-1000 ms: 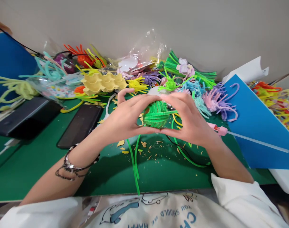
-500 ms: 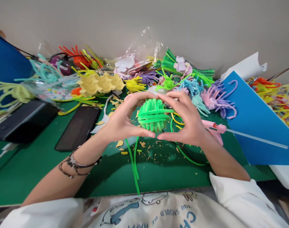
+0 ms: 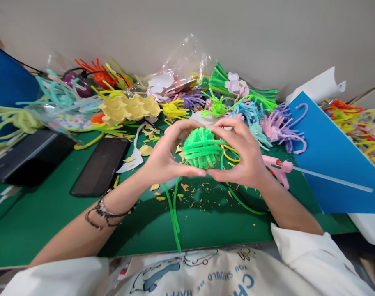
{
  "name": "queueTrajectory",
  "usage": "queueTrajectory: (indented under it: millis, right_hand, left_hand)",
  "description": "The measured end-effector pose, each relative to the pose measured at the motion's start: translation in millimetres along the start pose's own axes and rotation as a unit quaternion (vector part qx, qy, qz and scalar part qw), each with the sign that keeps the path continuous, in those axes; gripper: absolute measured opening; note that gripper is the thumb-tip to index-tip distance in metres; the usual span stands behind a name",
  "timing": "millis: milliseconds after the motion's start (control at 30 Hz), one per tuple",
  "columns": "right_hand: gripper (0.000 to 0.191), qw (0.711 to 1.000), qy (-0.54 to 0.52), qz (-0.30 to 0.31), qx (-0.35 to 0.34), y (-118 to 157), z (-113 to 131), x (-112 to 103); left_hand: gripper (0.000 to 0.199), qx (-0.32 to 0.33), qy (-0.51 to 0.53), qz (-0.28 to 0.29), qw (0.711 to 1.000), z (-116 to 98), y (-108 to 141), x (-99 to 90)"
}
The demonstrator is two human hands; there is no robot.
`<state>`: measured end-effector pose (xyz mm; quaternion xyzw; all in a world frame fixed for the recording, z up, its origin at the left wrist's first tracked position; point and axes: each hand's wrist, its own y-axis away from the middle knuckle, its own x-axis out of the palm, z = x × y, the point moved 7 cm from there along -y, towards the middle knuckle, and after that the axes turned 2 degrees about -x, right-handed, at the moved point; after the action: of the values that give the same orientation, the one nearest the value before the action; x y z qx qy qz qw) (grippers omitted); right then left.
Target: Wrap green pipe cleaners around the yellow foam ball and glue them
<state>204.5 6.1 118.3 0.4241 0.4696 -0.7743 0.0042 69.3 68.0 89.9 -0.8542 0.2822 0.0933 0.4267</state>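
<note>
Between my hands, above the table, is a ball wrapped in bright green pipe cleaners (image 3: 203, 149). Strands run up and down it, and a few cross its middle sideways. My left hand (image 3: 164, 154) curves around its left side, thumb below and fingers over the top. From the right, my right hand (image 3: 242, 152) grips it in the same way, thumb underneath. The thumb tips nearly meet under the ball. Loose green pipe cleaners (image 3: 174, 209) lie on the table below my hands. A pink glue gun (image 3: 278, 166) with a clear glue stick lies right of my right hand.
On the green table (image 3: 138, 236), a black phone (image 3: 101, 166) and a dark box-like device (image 3: 31, 156) lie at left. A yellow egg carton piece (image 3: 130, 109) and colourful pipe-cleaner bundles line the back. A blue board (image 3: 338, 164) stands at right. Yellowish scraps litter the middle.
The green ball has shifted slightly to the right and turned a little in my hands. My left hand has moved right with it, and the thumb tips are closer together.
</note>
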Motion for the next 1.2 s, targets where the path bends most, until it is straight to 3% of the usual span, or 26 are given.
queueTrajectory:
  millis: [167, 300, 367, 533, 733, 833, 967, 1100, 1200]
  right_hand:
    - [0.062, 1.0, 0.004, 0.015, -0.016, -2, 0, -2]
    - [0.065, 0.997, 0.062, 0.032, -0.035, 0, 0, -3]
    - [0.065, 0.991, 0.116, 0.039, -0.048, 3, 3, -1]
    - [0.054, 0.964, 0.252, 0.044, -0.074, 8, 18, 6]
    - [0.044, 0.955, 0.277, 0.047, -0.098, 6, 32, 8]
    - [0.047, 0.966, 0.239, 0.063, -0.077, 5, 29, 7]
    - [0.059, 0.976, 0.182, 0.1, -0.065, 4, 25, 5]
    - [0.065, 0.986, 0.128, 0.103, -0.038, 1, 25, -4]
    - [0.045, 0.988, 0.123, 0.085, -0.035, -1, 25, -12]
  left_hand:
    - [0.077, 0.004, -0.057, 0.025, 0.998, -5, 1, 0.1]
    - [0.093, 0.047, -0.142, 0.033, 0.988, -23, -3, -5.0]
    - [0.098, 0.072, -0.233, 0.037, 0.969, -35, -3, -3.4]
    - [0.078, 0.067, -0.371, 0.082, 0.923, -44, 5, 17.8]
    - [0.069, 0.085, -0.393, 0.039, 0.915, -38, 6, 22.8]
    - [0.071, 0.099, -0.368, 0.034, 0.924, -35, 6, 22.1]
    - [0.078, 0.068, -0.339, 0.031, 0.938, -28, 6, 20.5]
    - [0.079, 0.034, -0.311, 0.05, 0.949, -24, 5, 19.5]
    - [0.074, -0.001, -0.3, 0.101, 0.949, -23, 4, 21.7]
